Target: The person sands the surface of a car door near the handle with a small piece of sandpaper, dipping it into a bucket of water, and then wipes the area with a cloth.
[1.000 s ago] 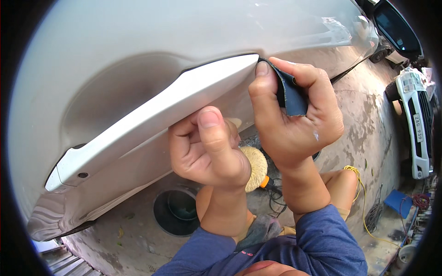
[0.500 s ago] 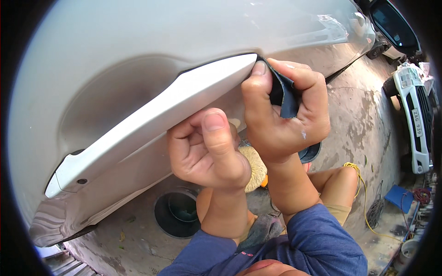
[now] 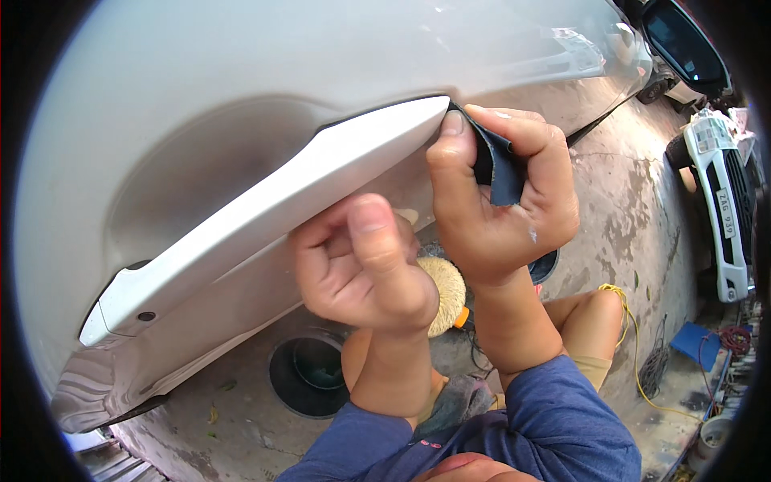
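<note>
A white car door handle [image 3: 273,197] runs slantwise across the silver door panel [image 3: 337,48]. At its right end, my right hand [image 3: 510,197] is closed, pinching a folded dark sheet that looks like sandpaper [image 3: 506,178] between thumb and fingers. The sheet's upper edge meets the tip of the handle. Below the handle's middle, my left hand [image 3: 365,269] is loosely closed, thumb raised and fingers curled, with nothing visible in it. Its curled index finger is against or very near the handle's lower edge; I cannot tell if they touch.
Below stand a black bucket [image 3: 309,373] and, behind my right arm, another dark container [image 3: 544,267]. A fluffy cream pad [image 3: 440,296] lies between my arms. A yellow cord [image 3: 638,353] trails over the concrete floor. A white car bumper [image 3: 727,217] and a side mirror [image 3: 687,46] are at right.
My right hand has shifted very slightly right and down with the sheet. My left thumb and fingers have moved a little and look blurrier. The sheet stays at the handle's end.
</note>
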Demonstrator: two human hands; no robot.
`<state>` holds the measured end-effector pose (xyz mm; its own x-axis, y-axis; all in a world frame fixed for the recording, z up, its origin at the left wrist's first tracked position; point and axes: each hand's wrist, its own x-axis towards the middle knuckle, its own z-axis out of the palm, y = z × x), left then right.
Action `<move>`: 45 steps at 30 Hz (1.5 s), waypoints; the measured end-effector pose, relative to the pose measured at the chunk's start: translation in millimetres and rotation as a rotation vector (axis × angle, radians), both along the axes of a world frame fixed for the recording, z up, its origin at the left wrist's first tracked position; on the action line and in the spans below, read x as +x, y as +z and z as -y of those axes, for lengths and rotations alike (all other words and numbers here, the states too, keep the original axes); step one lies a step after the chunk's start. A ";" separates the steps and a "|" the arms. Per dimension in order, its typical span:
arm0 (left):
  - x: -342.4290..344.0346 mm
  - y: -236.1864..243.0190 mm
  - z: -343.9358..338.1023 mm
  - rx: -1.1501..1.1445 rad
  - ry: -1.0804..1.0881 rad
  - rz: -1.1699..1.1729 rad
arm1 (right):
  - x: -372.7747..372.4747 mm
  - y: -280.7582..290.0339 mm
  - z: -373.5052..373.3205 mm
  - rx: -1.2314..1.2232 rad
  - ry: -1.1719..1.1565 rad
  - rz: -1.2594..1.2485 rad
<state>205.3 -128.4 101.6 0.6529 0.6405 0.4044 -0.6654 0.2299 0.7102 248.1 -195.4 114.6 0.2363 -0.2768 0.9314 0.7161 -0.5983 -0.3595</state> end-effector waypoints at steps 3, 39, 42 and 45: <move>2.7 -2.9 -7.6 -0.018 0.209 0.186 | -1.5 3.6 -1.4 -0.032 0.002 0.012; -21.2 -0.8 -68.0 -0.186 -0.207 0.303 | 1.6 11.0 16.8 -0.178 0.223 0.013; -22.6 3.4 -69.5 -0.172 -0.201 0.296 | 2.2 13.6 15.1 -0.201 0.212 0.054; -24.1 4.4 -70.1 -0.184 -0.207 0.301 | 4.5 11.2 11.3 -0.153 0.192 0.086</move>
